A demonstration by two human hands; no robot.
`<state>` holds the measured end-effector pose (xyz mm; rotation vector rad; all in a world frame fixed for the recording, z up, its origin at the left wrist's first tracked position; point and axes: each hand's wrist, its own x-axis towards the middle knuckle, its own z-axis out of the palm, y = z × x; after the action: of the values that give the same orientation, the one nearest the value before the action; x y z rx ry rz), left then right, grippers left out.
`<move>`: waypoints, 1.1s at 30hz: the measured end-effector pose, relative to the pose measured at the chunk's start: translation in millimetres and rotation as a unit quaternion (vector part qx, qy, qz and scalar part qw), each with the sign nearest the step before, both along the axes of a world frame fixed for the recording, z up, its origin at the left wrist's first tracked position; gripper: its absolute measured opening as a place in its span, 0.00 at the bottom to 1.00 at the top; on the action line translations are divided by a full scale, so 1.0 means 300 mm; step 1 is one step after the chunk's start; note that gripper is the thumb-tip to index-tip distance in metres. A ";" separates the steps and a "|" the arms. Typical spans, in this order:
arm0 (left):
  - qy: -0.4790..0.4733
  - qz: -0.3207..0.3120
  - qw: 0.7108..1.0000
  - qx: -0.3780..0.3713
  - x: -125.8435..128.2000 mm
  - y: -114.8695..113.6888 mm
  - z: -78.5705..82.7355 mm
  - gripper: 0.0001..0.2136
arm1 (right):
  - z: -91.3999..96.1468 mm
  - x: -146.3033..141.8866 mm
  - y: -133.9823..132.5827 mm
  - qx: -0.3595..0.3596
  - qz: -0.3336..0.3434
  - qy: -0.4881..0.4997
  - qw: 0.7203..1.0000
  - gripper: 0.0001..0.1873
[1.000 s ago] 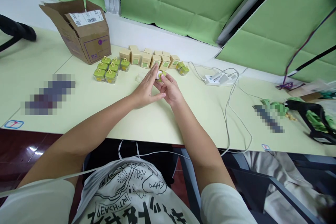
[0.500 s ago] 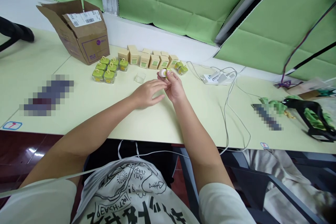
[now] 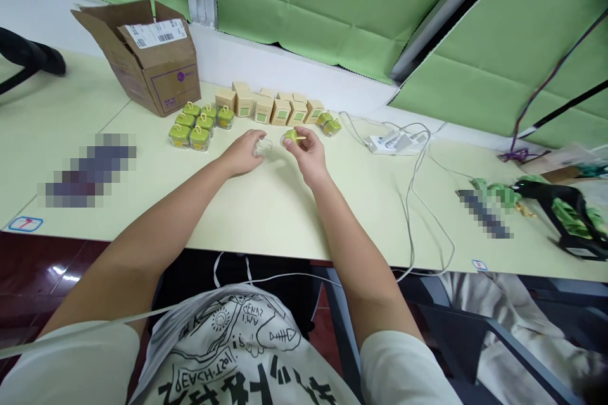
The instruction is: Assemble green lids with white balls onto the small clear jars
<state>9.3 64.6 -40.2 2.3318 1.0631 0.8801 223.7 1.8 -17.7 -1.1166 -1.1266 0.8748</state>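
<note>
Green and small, the lid [image 3: 290, 135] is pinched in the right hand [image 3: 311, 155], near the clear cup [image 3: 266, 147] that the left hand [image 3: 243, 152] grips, so this looks like the fitting step, which calls for lining up their edges.

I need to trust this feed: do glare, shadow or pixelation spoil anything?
Head view: glare spots on the floor, away from the left hand and right hand; soft shadows on the table near them; the clear cup faint against it; pixelation hides a patch at either side.
</note>
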 end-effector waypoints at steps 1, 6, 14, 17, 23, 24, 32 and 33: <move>0.004 -0.015 1.000 -0.005 0.007 -0.016 0.008 0.33 | -0.004 -0.003 0.001 0.009 0.000 -0.022 1.000 0.37; 0.004 -0.077 0.997 -0.008 0.040 -0.077 0.029 0.25 | -0.014 0.002 -0.006 0.026 0.026 -0.138 0.990 0.35; -0.006 -0.081 0.996 -0.043 0.039 -0.094 0.041 0.29 | 0.005 0.026 -0.031 0.034 0.106 -0.247 0.963 0.27; -0.006 -0.078 0.996 -0.049 0.038 -0.090 0.040 0.29 | 0.006 0.028 -0.034 0.035 0.121 -0.255 0.959 0.26; -0.006 -0.081 0.995 -0.056 0.037 -0.090 0.046 0.32 | 0.008 0.030 -0.031 0.027 0.136 -0.249 0.959 0.26; -0.002 -0.080 0.995 -0.057 0.037 -0.090 0.047 0.32 | 0.009 0.031 -0.031 0.023 0.131 -0.239 0.962 0.27; 0.002 -0.085 0.994 -0.063 0.037 -0.095 0.053 0.30 | 0.003 0.038 -0.027 0.009 0.134 -0.252 0.958 0.27; 0.001 -0.086 0.994 -0.065 0.037 -0.097 0.055 0.29 | 0.000 0.037 -0.026 0.007 0.133 -0.255 0.958 0.27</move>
<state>20.4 35.5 -23.7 2.2760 0.8780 0.7224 234.9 -6.0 -17.6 -1.2344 -1.7391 0.7991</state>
